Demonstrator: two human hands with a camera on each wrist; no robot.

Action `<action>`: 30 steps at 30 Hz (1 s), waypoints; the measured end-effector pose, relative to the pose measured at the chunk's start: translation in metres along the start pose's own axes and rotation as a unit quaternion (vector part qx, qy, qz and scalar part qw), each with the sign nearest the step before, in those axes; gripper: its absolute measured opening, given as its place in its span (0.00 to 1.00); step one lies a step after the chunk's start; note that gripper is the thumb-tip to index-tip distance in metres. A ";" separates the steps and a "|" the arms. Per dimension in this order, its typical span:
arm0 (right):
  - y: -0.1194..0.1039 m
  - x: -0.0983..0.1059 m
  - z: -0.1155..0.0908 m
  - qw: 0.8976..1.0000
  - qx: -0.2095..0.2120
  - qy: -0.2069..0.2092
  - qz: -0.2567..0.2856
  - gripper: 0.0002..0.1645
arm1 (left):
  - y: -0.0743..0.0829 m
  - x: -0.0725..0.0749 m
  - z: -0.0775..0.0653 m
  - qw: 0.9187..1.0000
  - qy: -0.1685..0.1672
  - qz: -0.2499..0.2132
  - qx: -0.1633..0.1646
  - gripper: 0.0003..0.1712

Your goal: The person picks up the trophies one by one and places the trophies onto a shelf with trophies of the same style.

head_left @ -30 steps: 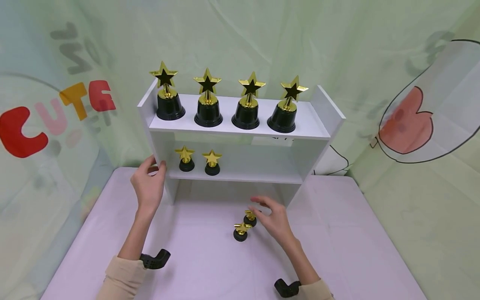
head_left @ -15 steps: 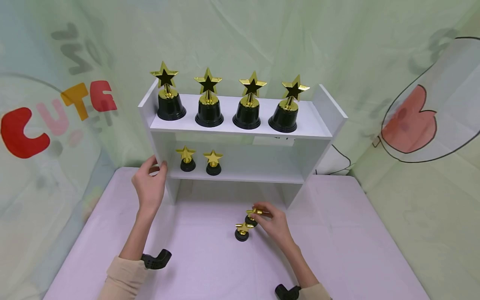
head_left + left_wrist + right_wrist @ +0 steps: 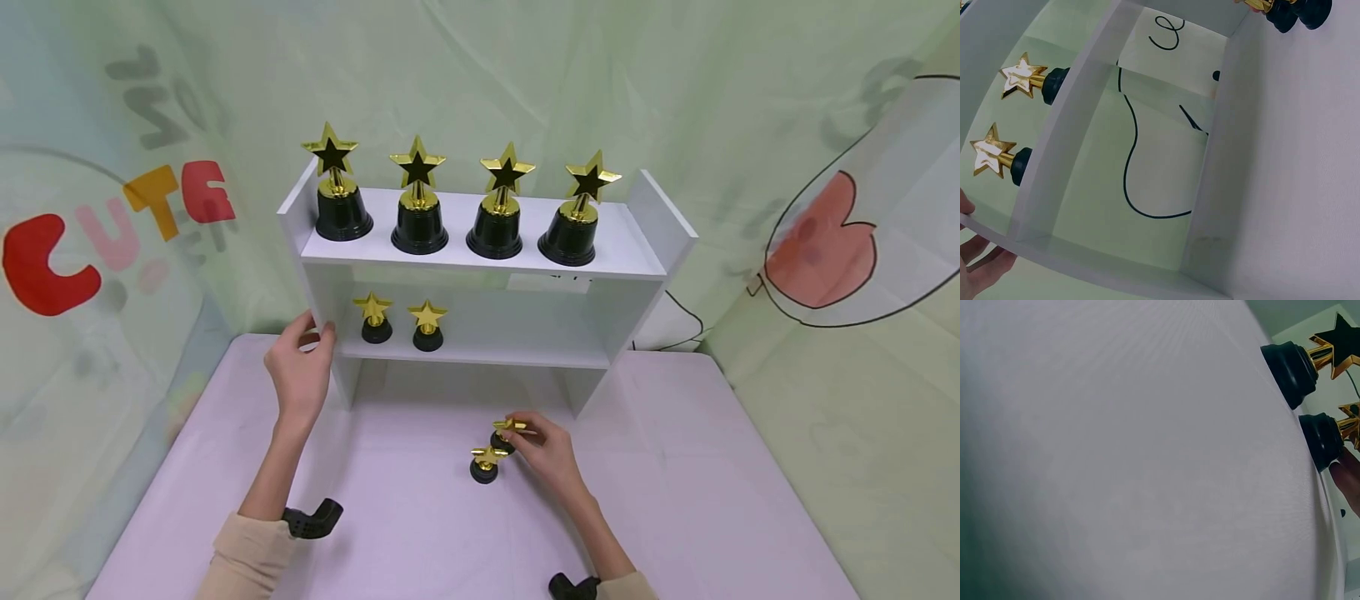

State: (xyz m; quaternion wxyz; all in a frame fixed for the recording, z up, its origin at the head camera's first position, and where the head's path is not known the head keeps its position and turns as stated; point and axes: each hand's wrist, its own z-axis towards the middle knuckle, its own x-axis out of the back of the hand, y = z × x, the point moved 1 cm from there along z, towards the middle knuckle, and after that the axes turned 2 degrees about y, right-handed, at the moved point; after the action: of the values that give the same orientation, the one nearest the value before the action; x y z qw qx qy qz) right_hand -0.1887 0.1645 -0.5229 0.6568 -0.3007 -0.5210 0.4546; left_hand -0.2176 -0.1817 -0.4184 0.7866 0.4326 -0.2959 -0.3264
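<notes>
My left hand (image 3: pixel 302 375) grips the left side panel of a white two-tier shelf (image 3: pixel 517 329), thumb on one side and fingers (image 3: pixel 988 272) on the other. In front of the shelf, my right hand (image 3: pixel 549 457) pinches the gold star of a small star trophy (image 3: pixel 501 442), whose black base is still on the table. Its fingers partly hide the star. A second small trophy (image 3: pixel 483 469) stands just nearer, close beside it; the right wrist view shows both black bases (image 3: pixel 1289 372). Two more small trophies (image 3: pixel 377 321) stand at the left of the middle board.
Several larger star trophies (image 3: pixel 418 212) stand in a row on the top board. A pale pink cloth (image 3: pixel 675 500) covers the table. Printed curtains (image 3: pixel 825 400) hang behind and at both sides. Each wrist wears a black device (image 3: pixel 313 518).
My right hand has lowered slightly and closed its thumb and fingers on the farther small trophy's star. The left hand keeps its hold on the shelf panel.
</notes>
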 end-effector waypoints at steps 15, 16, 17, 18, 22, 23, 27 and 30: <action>0.029 -0.001 0.002 1.000 -0.005 -0.004 0.015 0.11 | 0.000 0.000 -0.001 1.000 0.001 0.004 0.002 0.16; 0.029 0.000 0.002 1.000 -0.006 -0.006 0.016 0.11 | 0.000 0.000 -0.001 1.000 0.001 0.004 0.002 0.16; 0.028 0.000 0.002 1.000 -0.009 -0.006 0.016 0.11 | -0.001 0.000 0.000 1.000 0.001 0.004 0.003 0.16; 0.027 0.001 0.002 1.000 -0.012 -0.006 0.017 0.11 | -0.001 0.000 -0.001 1.000 0.002 0.003 0.003 0.16; 0.021 0.005 0.001 1.000 -0.025 -0.006 0.008 0.11 | -0.001 0.000 0.000 1.000 0.002 0.003 0.004 0.16; 0.020 0.006 0.001 1.000 -0.027 -0.004 0.002 0.11 | -0.001 0.000 0.000 1.000 0.002 0.002 0.004 0.16; 0.012 0.011 0.000 1.000 -0.010 0.003 -0.011 0.12 | 0.000 0.000 0.000 1.000 0.003 0.002 0.003 0.16; 0.006 0.016 0.000 1.000 0.016 0.007 -0.015 0.12 | 0.000 -0.001 0.000 1.000 0.004 0.000 0.002 0.16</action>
State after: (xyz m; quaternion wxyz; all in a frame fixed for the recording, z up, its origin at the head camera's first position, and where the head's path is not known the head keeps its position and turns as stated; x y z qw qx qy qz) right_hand -0.1899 0.1810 -0.5214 0.6717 -0.2860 -0.5135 0.4509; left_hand -0.2178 -0.1812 -0.4185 0.7871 0.4349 -0.2939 -0.3241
